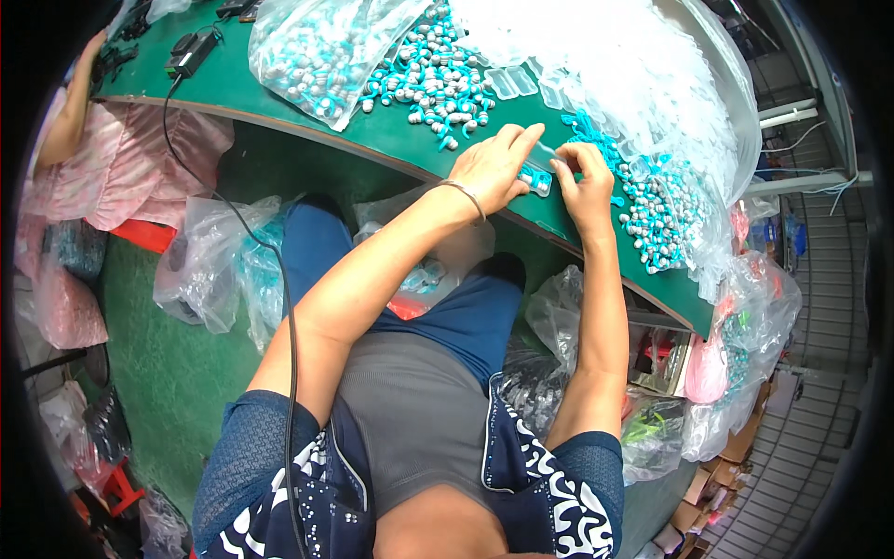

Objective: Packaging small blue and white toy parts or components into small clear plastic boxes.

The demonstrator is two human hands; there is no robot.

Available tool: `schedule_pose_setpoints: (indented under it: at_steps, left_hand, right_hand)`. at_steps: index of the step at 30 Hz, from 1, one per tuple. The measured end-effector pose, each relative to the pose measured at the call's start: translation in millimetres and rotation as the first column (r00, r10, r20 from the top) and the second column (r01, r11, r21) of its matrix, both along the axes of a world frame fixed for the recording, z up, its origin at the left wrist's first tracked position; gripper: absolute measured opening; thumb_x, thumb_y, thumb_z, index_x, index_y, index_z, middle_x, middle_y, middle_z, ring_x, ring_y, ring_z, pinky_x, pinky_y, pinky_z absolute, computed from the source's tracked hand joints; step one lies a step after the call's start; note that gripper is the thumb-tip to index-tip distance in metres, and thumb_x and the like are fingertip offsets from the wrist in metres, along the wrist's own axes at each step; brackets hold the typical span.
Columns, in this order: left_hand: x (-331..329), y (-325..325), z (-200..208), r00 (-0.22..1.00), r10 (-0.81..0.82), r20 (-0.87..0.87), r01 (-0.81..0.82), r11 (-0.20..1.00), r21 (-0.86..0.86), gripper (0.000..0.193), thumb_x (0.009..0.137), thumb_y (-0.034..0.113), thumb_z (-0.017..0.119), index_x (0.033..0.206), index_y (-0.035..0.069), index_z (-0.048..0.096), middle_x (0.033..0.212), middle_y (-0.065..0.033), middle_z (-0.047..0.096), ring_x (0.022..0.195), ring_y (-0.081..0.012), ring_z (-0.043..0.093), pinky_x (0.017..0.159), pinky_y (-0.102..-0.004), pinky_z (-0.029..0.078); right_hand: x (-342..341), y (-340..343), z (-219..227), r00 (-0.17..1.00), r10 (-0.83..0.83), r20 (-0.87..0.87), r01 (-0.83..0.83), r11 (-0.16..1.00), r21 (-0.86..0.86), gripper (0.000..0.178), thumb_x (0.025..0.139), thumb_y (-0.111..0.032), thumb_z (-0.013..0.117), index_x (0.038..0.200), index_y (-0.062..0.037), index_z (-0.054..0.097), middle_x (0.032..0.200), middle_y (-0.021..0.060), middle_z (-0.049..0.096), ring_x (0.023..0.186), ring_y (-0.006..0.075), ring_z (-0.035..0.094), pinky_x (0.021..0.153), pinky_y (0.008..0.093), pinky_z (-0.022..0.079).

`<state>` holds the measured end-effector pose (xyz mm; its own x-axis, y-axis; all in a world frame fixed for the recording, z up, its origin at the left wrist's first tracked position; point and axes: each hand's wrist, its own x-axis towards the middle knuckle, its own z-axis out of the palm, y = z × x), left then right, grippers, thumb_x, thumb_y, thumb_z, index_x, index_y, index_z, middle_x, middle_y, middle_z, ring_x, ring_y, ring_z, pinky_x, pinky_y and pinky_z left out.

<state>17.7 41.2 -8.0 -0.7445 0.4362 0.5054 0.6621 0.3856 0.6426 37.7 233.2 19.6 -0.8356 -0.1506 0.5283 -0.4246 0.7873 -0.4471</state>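
Note:
Over the table's front edge, my left hand wears a bracelet and holds a small clear plastic case from its left side. Teal and grey pieces show inside the case. My right hand pinches the case's clear upper part at its right side, thumb against fingers. My fingers partly hide the case. Beyond my left hand lies a heap of small teal-and-grey pieces. Another heap of teal-and-grey pieces sits right of my right hand. Several clear cases lie just behind my hands.
A large bag of clear plastic cases fills the back right of the green table. A bag of teal-and-grey pieces lies left. A black cable hangs across my left side from an adapter. Another person's arm is far left.

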Motion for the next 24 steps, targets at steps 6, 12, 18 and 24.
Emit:
schedule_pose_setpoints:
  at_steps: [6, 12, 18, 24]
  left_hand:
    - [-5.4, -3.4, -8.8, 0.993, -0.083, -0.081, 0.072, 0.990, -0.125, 0.043, 0.080, 0.016, 0.074, 0.119, 0.005, 0.061, 0.112, -0.0113, 0.061, 0.102, -0.0317, 0.062, 0.086, -0.0409, 0.052]
    - [-6.4, -0.7, -12.1, 0.990, -0.071, -0.125, 0.061, 0.995, -0.078, 0.030, 0.084, 0.016, 0.070, 0.111, 0.005, 0.063, 0.103, -0.0118, 0.061, 0.096, -0.0315, 0.062, 0.082, -0.0415, 0.052]
    - [-11.4, -5.4, -16.0, 0.985, -0.137, -0.105, 0.135, 0.991, -0.025, 0.020, 0.089, 0.020, 0.066, 0.100, 0.003, 0.065, 0.091, -0.0132, 0.060, 0.085, -0.0342, 0.063, 0.073, -0.0417, 0.053]
    - [-15.6, -4.9, -20.9, 0.978, -0.164, -0.132, 0.172, 0.984, 0.050, 0.025, 0.093, 0.027, 0.062, 0.097, 0.003, 0.066, 0.089, -0.0152, 0.061, 0.083, -0.0354, 0.063, 0.071, -0.0426, 0.052]
  right_hand:
    - [29.4, -4.2, -2.9, 0.992, 0.114, 0.063, -0.109, 0.992, -0.068, 0.030, 0.077, 0.001, 0.074, 0.106, -0.0027, 0.068, 0.101, 0.0130, 0.065, 0.087, 0.0241, 0.065, 0.075, 0.0325, 0.053]
    - [21.6, -6.3, -14.7, 0.989, 0.105, -0.103, -0.089, 0.984, 0.154, 0.032, 0.079, -0.001, 0.073, 0.111, -0.0020, 0.067, 0.104, 0.0153, 0.064, 0.093, 0.0296, 0.064, 0.081, 0.0358, 0.053]
    - [23.7, -11.9, -21.4, 0.995, 0.090, -0.034, -0.089, 0.996, 0.026, 0.021, 0.083, -0.002, 0.069, 0.104, -0.0015, 0.067, 0.092, 0.0145, 0.062, 0.083, 0.0314, 0.062, 0.072, 0.0381, 0.051]
    - [28.4, -15.4, -16.3, 0.993, 0.118, 0.028, -0.115, 0.990, -0.081, 0.016, 0.087, -0.003, 0.066, 0.103, 0.0004, 0.067, 0.092, 0.0141, 0.065, 0.083, 0.0271, 0.064, 0.073, 0.0341, 0.052]
